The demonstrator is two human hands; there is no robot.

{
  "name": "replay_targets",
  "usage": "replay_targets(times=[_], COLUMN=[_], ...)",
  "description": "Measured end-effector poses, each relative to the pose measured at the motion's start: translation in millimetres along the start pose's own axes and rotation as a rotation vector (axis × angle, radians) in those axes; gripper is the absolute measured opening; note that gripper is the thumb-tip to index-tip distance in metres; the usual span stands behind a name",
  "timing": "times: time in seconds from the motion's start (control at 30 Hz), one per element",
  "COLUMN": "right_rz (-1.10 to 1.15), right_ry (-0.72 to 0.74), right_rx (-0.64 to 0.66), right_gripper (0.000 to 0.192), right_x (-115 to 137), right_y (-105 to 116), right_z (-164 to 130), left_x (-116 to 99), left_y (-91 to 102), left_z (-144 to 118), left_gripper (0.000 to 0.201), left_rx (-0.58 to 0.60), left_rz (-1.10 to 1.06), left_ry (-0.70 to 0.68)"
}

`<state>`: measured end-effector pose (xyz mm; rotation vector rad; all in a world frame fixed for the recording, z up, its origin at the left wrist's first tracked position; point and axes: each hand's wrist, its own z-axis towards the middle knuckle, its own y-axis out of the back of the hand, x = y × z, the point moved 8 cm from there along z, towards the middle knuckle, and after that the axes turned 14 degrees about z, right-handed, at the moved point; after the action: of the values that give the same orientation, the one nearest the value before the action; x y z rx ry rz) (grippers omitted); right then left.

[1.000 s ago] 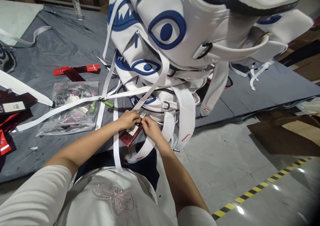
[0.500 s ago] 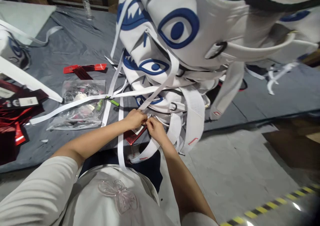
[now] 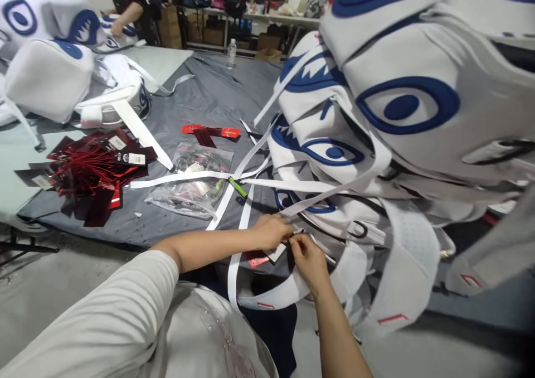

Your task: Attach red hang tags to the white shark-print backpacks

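My left hand [image 3: 271,232] and my right hand [image 3: 308,255] meet fingertip to fingertip at the edge of a stack of white backpacks. Both pinch at the top of a red and black hang tag [image 3: 258,260] with a white label, which dangles just below the left fingers. The exact grip is partly hidden by the fingers. Right above my hands is the lowest backpack [image 3: 338,216], with a blue printed eye. Its white shoulder strap [image 3: 284,294] curves under my right wrist. A larger backpack [image 3: 401,60] with blue eyes and teeth lies on top.
A pile of red and black tags [image 3: 100,171] lies at left. Nearby are a clear plastic bag of small parts [image 3: 194,183], a green-handled tool [image 3: 238,187] and loose tags [image 3: 211,132]. More white backpacks [image 3: 54,77] and a person's hand [image 3: 119,28] are behind. A bottle [image 3: 231,53] stands farther back.
The view has swung left, bringing the tag pile, the other backpacks and a person into sight. My hands remain together at the hang tag, their fingertips slightly shifted.
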<state>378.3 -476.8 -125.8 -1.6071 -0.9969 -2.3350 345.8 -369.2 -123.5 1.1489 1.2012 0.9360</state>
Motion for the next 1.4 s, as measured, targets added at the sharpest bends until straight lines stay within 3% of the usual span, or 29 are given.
replay_targets(times=[0.27, 0.53, 0.73, 0.9, 1.03, 1.4], right_rz=[-0.021, 0.003, 0.106, 0.247, 0.279, 0.308], right_ry=[-0.040, -0.089, -0.146, -0.186, -0.162, -0.127], right_rx=[-0.024, -0.054, -0.126, -0.175, -0.178, -0.257], right_gripper=[0.025, 0.036, 0.037, 0.040, 0.037, 0.012], right_x=[-8, -14, -23, -29, -19, -3], right_y=[2, 7, 10, 11, 6, 2], right_z=[-1, -2, -3, -3, -2, -2], left_x=[2, 2, 6, 8, 9, 10], left_y=[-7.2, -0.5, 6.6, 4.7, 6.1, 7.2], left_z=[0, -1, -4, -4, -6, -6], left_gripper=[0.016, 0.020, 0.025, 0.019, 0.027, 0.018], left_rx=[0.032, 0.052, 0.031, 0.079, 0.059, 0.073], left_rz=[-0.086, -0.109, -0.124, -0.121, -0.118, -0.090], left_ry=[-0.022, -0.004, 0.051, 0.063, 0.082, 0.065])
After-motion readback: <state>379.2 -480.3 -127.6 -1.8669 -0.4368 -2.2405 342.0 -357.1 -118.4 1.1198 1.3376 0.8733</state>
